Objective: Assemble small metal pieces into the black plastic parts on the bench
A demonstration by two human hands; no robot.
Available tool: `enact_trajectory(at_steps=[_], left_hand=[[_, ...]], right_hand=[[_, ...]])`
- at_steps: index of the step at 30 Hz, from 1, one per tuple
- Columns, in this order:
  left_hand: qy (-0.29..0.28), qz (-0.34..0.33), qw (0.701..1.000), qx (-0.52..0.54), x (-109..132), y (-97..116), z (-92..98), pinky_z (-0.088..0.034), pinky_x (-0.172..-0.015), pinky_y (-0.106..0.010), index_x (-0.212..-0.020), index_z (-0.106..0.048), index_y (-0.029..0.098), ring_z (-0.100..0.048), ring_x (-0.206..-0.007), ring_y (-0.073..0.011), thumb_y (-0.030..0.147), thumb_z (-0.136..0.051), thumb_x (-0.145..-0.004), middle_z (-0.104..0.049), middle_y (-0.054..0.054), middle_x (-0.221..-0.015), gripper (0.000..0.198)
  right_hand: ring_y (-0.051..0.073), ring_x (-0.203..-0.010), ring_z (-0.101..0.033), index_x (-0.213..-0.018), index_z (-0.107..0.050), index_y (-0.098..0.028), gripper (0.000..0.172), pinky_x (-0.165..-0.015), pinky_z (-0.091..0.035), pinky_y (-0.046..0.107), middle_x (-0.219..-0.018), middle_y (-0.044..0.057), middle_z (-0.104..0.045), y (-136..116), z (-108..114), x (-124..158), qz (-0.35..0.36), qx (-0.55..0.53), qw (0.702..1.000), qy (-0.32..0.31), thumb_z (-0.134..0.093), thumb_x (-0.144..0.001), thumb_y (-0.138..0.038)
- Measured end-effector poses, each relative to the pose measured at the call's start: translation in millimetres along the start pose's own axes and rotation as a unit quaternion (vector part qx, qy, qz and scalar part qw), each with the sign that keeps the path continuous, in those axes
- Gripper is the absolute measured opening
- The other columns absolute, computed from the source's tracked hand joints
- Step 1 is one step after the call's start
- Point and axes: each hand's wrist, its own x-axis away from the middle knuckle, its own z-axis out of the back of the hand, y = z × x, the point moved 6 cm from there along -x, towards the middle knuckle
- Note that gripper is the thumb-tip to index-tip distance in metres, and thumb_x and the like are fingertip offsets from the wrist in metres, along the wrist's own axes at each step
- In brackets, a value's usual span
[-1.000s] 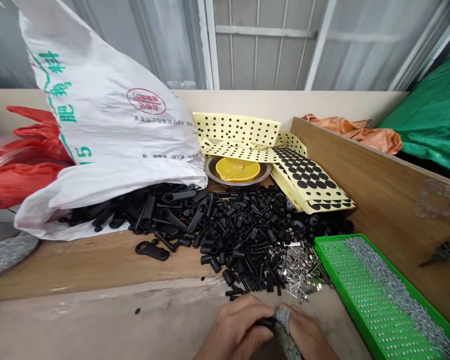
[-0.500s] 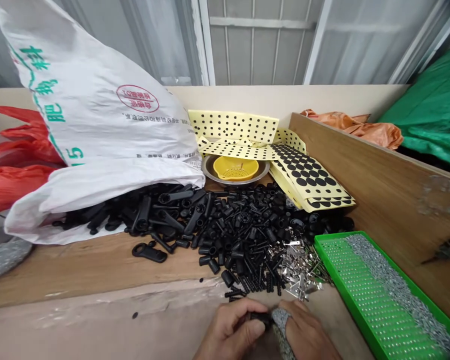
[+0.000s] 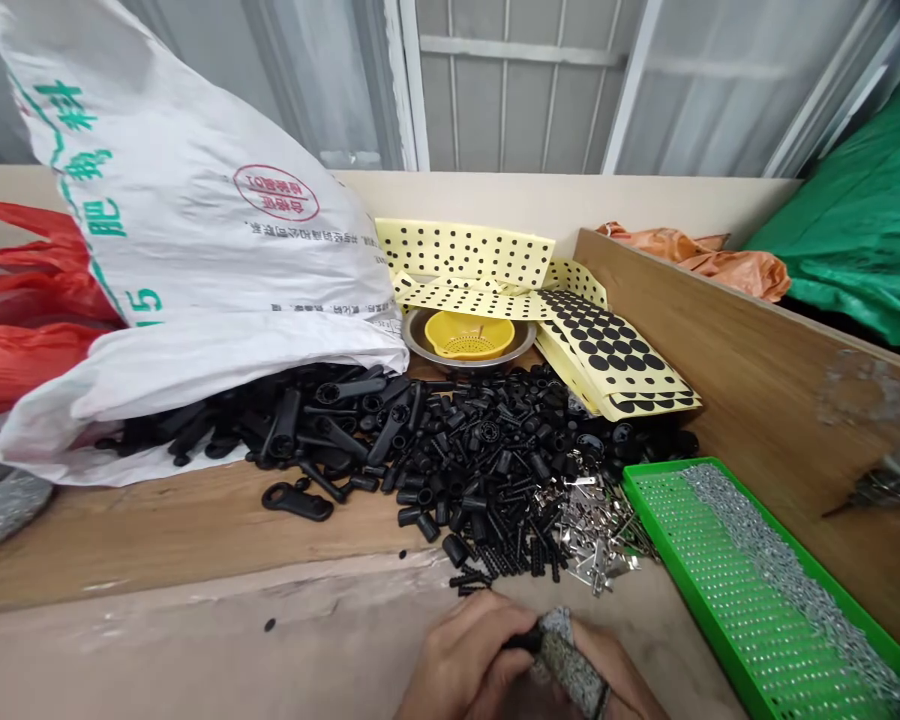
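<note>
Both hands meet at the bottom edge of the view, low over the table. My left hand [image 3: 465,660] has its fingers curled around a small black plastic part [image 3: 523,640]. My right hand [image 3: 600,675] presses against the same part, with a grey knitted cot [image 3: 559,645] on one finger. Just beyond them lies a heap of black plastic parts [image 3: 465,450] and a small pile of shiny metal clips [image 3: 596,535]. Much of both hands is cut off by the frame.
A white woven sack [image 3: 187,270] spills black parts at the left, over red bags [image 3: 30,310]. A green tray [image 3: 660,510] with small screws lies at the right beside a wooden board [image 3: 757,370]. Yellow dotted sheets [image 3: 607,350] and a steel bowl [image 3: 420,345] holding a yellow strainer [image 3: 471,335] stand behind.
The hands have shifted slightly lower in view and stay pressed together on the small black part. The view has drifted a little; the heaps have not moved.
</note>
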Motion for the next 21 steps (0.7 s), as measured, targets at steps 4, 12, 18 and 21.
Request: enact_trajectory(at_steps=[4, 12, 18, 21], left_hand=[[-0.015, 0.074, 0.996, 0.056, -3, 0, 1.8, -0.046, -0.065, -0.017, -0.103, -0.061, 0.021, -0.061, -0.073, -0.0134, 0.025, -0.046, -0.093, -0.065, -0.004, -0.083, 0.018], [-0.049, 0.282, 0.94, 0.186, 12, -27, -12.5, -0.039, -0.051, -0.018, -0.09, -0.068, 0.016, -0.053, -0.053, -0.0114, 0.041, -0.055, -0.084, -0.056, 0.001, -0.06, 0.028], [-0.048, 0.306, 0.933, 0.184, 15, -31, -17.5, -0.035, -0.044, -0.018, -0.089, -0.066, 0.015, -0.046, -0.045, -0.0098, 0.047, -0.052, -0.085, -0.049, 0.004, -0.051, 0.035], [-0.053, 0.244, 0.963, 0.098, 9, -20, -11.1, -0.041, -0.055, -0.02, -0.09, -0.067, 0.016, -0.056, -0.058, -0.0136, 0.044, -0.047, -0.089, -0.059, -0.001, -0.063, 0.034]], right_hand=[[0.015, -0.079, -0.063, -0.106, -0.059, -0.018, 0.024, -0.069, -0.053, 0.032, -0.1, 0.003, -0.064, -3, 0, 5, 0.0, 0.016, 1.0, 0.026, -0.052, -0.091, -0.036], [0.021, -0.072, -0.063, -0.08, -0.062, -0.022, 0.041, -0.068, -0.05, 0.031, -0.077, 0.008, -0.068, -11, 11, 15, 0.106, 0.192, 0.961, 0.167, -0.026, -0.096, -0.033], [0.02, -0.068, -0.062, -0.089, -0.057, -0.02, 0.032, -0.062, -0.05, 0.028, -0.077, 0.008, -0.066, -29, 14, 10, 0.141, 0.205, 0.961, 0.124, -0.028, -0.093, -0.033], [0.021, -0.078, -0.064, -0.093, -0.054, -0.02, 0.021, -0.069, -0.05, 0.027, -0.083, 0.008, -0.067, -38, 18, 8, 0.089, 0.189, 0.974, 0.09, -0.034, -0.088, -0.024]])
